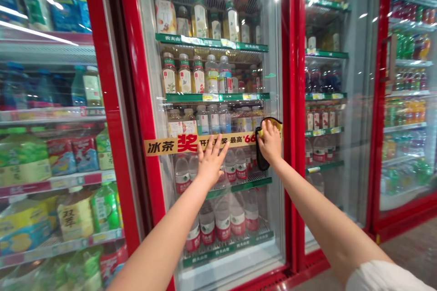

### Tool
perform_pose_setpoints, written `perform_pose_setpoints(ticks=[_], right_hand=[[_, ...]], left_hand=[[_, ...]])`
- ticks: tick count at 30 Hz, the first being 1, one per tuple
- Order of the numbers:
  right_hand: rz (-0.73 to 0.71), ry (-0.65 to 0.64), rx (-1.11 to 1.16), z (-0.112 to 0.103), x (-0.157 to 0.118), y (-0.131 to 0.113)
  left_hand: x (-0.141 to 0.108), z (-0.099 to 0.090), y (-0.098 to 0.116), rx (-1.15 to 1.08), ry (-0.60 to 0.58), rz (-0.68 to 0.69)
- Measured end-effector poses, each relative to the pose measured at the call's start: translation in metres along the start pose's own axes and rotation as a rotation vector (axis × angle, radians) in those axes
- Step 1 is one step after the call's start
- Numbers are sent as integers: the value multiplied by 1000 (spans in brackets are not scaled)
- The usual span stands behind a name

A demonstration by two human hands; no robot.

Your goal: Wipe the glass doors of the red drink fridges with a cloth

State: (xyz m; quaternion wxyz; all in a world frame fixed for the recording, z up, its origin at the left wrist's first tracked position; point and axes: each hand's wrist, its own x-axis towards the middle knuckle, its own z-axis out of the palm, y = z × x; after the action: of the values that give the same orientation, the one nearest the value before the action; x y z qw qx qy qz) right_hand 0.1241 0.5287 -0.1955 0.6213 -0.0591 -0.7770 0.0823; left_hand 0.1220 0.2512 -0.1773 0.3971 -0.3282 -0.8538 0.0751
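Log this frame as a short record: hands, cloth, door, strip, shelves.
left_hand: open, fingers spread over the strip
right_hand: open, on the cloth
cloth: black and yellow, against the door
door: glass, red frame, closed
strip: yellowish, printed, across the door
shelves: green-edged, behind the glass, holding bottles

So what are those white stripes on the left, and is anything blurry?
In the head view, the white streaks look like lights reflecting on glass; the packs and bottles at left are blurry, those in the far-right fridge soft, the tea bottles in the middle clearer.
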Motion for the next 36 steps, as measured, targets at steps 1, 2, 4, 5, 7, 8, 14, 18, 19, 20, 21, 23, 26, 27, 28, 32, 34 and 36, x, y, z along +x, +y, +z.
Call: perform_pose_setpoints(ticks=[1,2,4,5,7,8,14,18,19,20,21,23,26,27,28,32,34,36], right_hand=[[-64,-36,-15,1,-1,-5],[-142,-78,-23,1,-6,-9],[-252,-146,-28,2,-21,-9],[-257,-157,-29,1,-28,-4],[-177,-140,-29,1,-31,10],[-121,-123,-28,0,-26,19],[57,-54,-9,-6,33,46],[68,-76,-42,-2,-4,48],[68,-83,-49,0,-17,48],[72,-87,-51,1,-26,48],[81,-86,-51,2,-29,49],[105,-74,-49,1,-14,48],[128,-42,-55,-6,41,44],[122,-24,-51,-8,56,43],[117,-10,-51,-9,65,41],[98,-22,-79,-5,28,36],[70,-44,-80,-2,-7,36],[53,-55,-72,-1,-20,36]], left_hand=[[2,0,1,8,-2,-7],[4,1,2,15,-2,-12],[5,2,3,27,-2,-17],[5,2,3,32,-5,-18],[6,3,2,40,-12,-21],[6,3,2,44,-13,-21],[7,4,0,61,16,-6],[7,5,-1,48,38,11],[7,6,-2,41,44,14],[7,6,-3,33,49,16],[7,7,-3,25,55,19],[6,9,-5,10,68,28],[7,11,-6,7,82,35],[7,11,-6,9,81,35],[7,12,-7,11,78,32],[8,12,-6,7,68,21],[8,12,-6,9,64,22],[8,12,-6,17,65,23]])
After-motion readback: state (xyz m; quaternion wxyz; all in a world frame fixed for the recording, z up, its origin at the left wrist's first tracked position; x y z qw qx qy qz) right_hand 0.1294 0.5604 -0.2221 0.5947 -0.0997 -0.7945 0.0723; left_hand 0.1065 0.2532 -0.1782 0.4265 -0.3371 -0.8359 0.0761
